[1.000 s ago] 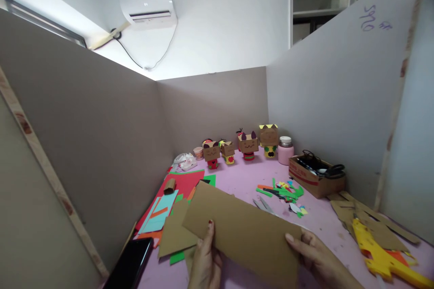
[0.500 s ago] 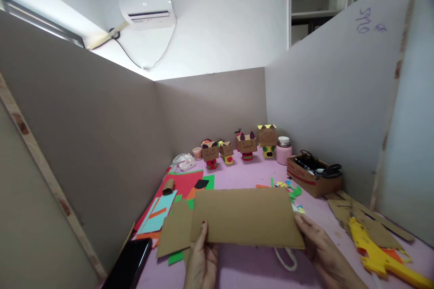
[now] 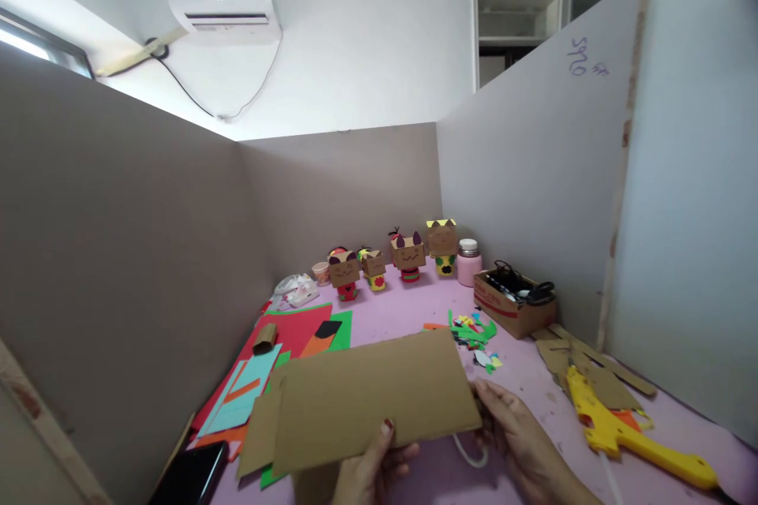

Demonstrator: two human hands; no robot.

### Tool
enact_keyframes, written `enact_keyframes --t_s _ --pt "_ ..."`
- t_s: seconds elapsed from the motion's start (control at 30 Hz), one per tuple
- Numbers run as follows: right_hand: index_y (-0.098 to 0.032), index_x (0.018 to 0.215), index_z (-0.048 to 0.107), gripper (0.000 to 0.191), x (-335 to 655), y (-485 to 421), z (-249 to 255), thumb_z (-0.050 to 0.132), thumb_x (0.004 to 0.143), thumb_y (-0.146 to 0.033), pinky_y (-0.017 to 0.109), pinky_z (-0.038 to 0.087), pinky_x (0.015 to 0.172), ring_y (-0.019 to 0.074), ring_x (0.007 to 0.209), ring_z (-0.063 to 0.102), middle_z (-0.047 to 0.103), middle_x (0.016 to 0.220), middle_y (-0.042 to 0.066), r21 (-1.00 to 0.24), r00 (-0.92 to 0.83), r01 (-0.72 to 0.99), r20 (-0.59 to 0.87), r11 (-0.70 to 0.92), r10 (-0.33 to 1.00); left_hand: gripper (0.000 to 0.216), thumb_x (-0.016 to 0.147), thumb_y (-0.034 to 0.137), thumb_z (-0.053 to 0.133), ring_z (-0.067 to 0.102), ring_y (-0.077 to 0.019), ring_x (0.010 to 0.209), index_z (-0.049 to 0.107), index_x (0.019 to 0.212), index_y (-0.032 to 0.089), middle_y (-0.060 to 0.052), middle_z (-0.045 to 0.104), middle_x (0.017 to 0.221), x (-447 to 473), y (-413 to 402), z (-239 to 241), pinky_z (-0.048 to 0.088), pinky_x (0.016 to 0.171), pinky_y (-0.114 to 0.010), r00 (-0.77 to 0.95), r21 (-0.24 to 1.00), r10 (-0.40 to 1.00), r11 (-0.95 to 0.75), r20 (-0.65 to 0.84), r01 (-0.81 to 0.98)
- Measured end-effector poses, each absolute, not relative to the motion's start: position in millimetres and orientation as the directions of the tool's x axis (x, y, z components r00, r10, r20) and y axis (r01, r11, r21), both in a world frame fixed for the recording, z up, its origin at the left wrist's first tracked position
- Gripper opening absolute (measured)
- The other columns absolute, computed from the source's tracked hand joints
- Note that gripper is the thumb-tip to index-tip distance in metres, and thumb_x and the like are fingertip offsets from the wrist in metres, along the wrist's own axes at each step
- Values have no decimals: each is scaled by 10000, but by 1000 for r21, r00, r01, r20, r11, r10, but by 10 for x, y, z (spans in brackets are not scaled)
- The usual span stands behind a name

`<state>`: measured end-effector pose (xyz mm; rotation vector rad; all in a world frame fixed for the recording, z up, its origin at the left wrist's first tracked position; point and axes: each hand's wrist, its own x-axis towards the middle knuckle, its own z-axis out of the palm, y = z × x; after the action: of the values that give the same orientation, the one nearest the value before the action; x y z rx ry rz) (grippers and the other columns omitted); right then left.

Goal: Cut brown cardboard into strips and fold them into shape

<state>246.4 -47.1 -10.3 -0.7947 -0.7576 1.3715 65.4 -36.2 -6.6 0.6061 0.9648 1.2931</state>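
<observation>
Cardboard sheet: the sheet [image 3: 373, 394] is at the lower centre of the frame; half a second ago it showed nearly level, and now it slants, left end lower.
Left hand: this hand [image 3: 376, 469] has gone from the sheet's lower left corner to the middle of its near edge, pinching it, thumb on top, fingers beneath.
Right hand: this hand [image 3: 515, 430] is at the sheet's right end, fingers curled by the edge; I cannot tell whether they grip it.
Sheet and hands: it stretches above the left hand and left of the right hand, above the bench [image 3: 403, 314].
View: everything now sits further left in the frame.
Near the right hand: a white loop [image 3: 472, 459] shows just left of it; a yellow glue gun [image 3: 616, 432] lies at lower right.
</observation>
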Motion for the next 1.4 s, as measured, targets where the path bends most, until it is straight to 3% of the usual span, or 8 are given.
enact_keyframes --t_s 0.27,0.47,0.57,0.67,0.93,1.17,1.33,1.4 --pt "-157 615 553 378 2489 -427 -241 684 652 -509 148 343 365 55 323 493 581 394 -45 -933 -29 -359 50 36 998 406 521 182 805 664 -159 591 622 882 152 -57 735 818 582 -270 -143 502 388 -201 -127 837 971 104 -202 -537" --pt "-148 743 641 365 2471 -444 -285 672 670 -505 163 356 407 67 428 543 614 567 -18 -965 -139 -254 99 61 985 405 617 130 742 657 -151 605 590 991 158 -55 719 832 581 -287 -134 503 376 -196 -144 827 972 74 -184 -557" --pt "-148 698 642 361 2503 -437 -281 674 667 -507 168 347 409 44 405 452 558 516 -41 -958 -103 -272 121 89 987 323 714 101 653 666 -142 715 593 1025 164 -66 713 874 508 -267 -40 526 476 -183 -157 784 969 54 -191 -618" --pt "-147 660 619 376 2520 -449 -246 676 657 -519 177 343 402 55 390 455 535 463 -46 -950 -66 -304 95 71 993 378 741 55 606 648 -119 839 583 1079 223 -48 688 996 405 -225 56 538 622 -186 -291 775 944 -66 -155 -629" --pt "-169 702 613 314 2588 -469 -145 698 654 -467 175 341 400 68 384 477 589 474 -51 -941 138 -325 46 89 989 389 759 113 601 613 -111 910 580 1106 288 -9 614 1164 300 -233 137 523 613 -164 -353 762 927 -138 -125 -632" --pt "-174 735 637 289 2646 -474 -102 738 619 -419 163 343 393 63 411 445 584 517 -65 -904 345 -398 10 156 938 271 778 132 565 610 -81 820 621 990 292 40 656 1032 188 -149 176 508 606 -155 -368 769 920 -138 -133 -624" --pt "-189 678 621 318 2683 -497 -43 765 556 -444 140 364 381 58 454 417 552 552 -77 -855 435 -475 -22 209 900 57 696 132 631 592 -97 600 646 733 172 14 656 708 154 -147 188 424 445 -148 -372 867 910 -27 -185 -498" --pt "-237 823 628 356 2708 -502 -23 769 560 -431 142 386 382 71 492 437 579 643 -77 -840 447 -497 -34 217 894 170 670 114 640 599 -104 585 662 825 180 2 680 739 158 -163 213 412 451 -156 -350 884 922 -18 -167 -468"
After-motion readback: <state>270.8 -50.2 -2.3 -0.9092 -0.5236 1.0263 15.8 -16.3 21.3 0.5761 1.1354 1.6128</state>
